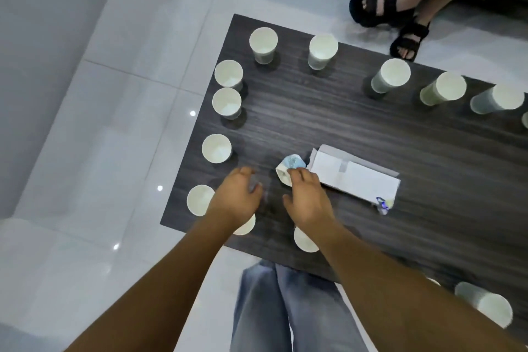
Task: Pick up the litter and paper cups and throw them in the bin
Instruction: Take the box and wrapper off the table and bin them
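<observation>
Over the dark grey wood-grain tabletop (357,128), the right hand (307,200) reaches forward and its fingers (298,173) pinch a crumpled white and light blue paper cup (290,166), which lies on its side just left of a flattened white paper box (357,177), touching or nearly touching its near corner. A small crumpled blue and white wrapper (383,204) lies at the right end of that box. The left hand (235,198) hovers beside the right one, its fingers loosely curled and holding nothing. Upright white paper cups stand around the edge of the tabletop: one (216,148) just beyond the left hand, one (200,199) partly hidden by the left wrist, two close together (227,101) further up the left edge, and others along the far side (323,50). Below, the person's legs in blue jeans (285,308) stand on glossy white floor tiles (114,123). Beyond the far corner are a seated person's feet in black sandals (380,7)
</observation>
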`<state>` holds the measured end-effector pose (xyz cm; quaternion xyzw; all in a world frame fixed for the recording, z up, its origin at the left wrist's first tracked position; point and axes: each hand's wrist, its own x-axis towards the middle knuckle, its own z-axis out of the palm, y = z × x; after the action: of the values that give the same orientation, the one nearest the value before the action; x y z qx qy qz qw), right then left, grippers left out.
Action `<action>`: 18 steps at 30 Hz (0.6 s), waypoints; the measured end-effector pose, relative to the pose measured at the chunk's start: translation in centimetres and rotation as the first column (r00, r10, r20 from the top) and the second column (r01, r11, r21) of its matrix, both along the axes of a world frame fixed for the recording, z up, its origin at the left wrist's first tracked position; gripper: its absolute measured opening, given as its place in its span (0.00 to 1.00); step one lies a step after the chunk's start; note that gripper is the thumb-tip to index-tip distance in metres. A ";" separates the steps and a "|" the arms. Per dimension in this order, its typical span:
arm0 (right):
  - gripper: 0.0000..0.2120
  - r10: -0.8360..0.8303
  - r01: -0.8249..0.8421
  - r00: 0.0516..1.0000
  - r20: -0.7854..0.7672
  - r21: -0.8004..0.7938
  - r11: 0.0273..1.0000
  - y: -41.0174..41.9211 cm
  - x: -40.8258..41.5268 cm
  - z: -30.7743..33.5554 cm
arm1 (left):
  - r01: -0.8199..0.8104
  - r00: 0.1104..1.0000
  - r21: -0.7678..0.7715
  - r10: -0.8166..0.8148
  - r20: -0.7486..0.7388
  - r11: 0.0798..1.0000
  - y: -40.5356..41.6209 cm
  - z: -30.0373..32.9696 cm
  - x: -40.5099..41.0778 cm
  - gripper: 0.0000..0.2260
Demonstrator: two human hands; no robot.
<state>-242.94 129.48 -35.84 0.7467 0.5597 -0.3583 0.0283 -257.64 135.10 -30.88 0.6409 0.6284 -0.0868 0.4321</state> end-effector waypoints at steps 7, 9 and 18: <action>0.34 0.031 -0.034 0.998 0.051 0.063 0.997 1.8 0.0 -5.4 | -0.002 1.000 -0.058 0.003 0.019 0.998 0.5 -4.9 0.5 0.17; 0.30 0.022 -0.030 0.998 0.067 0.125 0.992 2.4 0.4 -6.0 | -0.029 0.999 -0.067 0.031 0.021 0.997 0.7 -5.5 0.6 0.17; 0.23 0.001 0.026 0.994 -0.112 0.236 0.971 1.8 1.9 -3.1 | -0.243 0.958 -0.100 0.255 0.132 0.965 1.8 -4.6 3.3 0.15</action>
<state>-241.05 131.29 -38.91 0.7270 0.5946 -0.3302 -0.0946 -254.38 136.91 -35.52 0.5427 0.6672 -0.0112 0.5101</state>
